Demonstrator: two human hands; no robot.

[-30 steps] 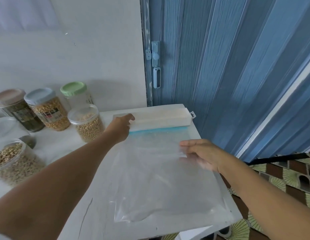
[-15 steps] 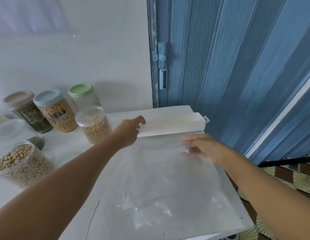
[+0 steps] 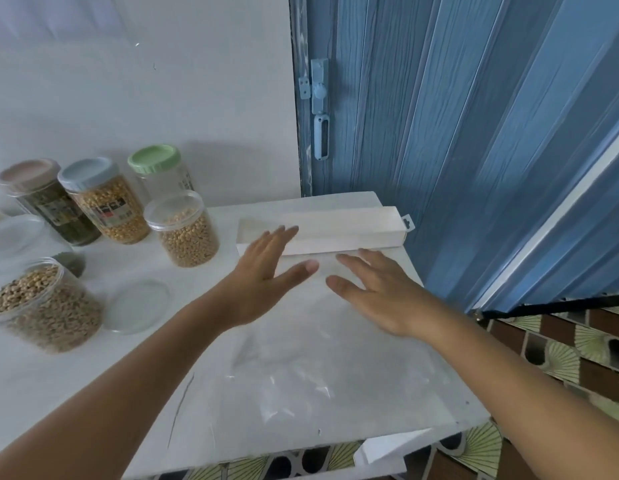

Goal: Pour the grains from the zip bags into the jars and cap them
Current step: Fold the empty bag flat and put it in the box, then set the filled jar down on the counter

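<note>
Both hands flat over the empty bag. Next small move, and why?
Probably reach the left hand to the loose clear lid and cap the open jar beside it. The zip bag lies flat and looks empty, both hands are open, and the right hand holds nothing.

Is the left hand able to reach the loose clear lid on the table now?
Probably yes: the left hand is open and holds nothing, and the lid lies flat, with nothing between them.
</note>
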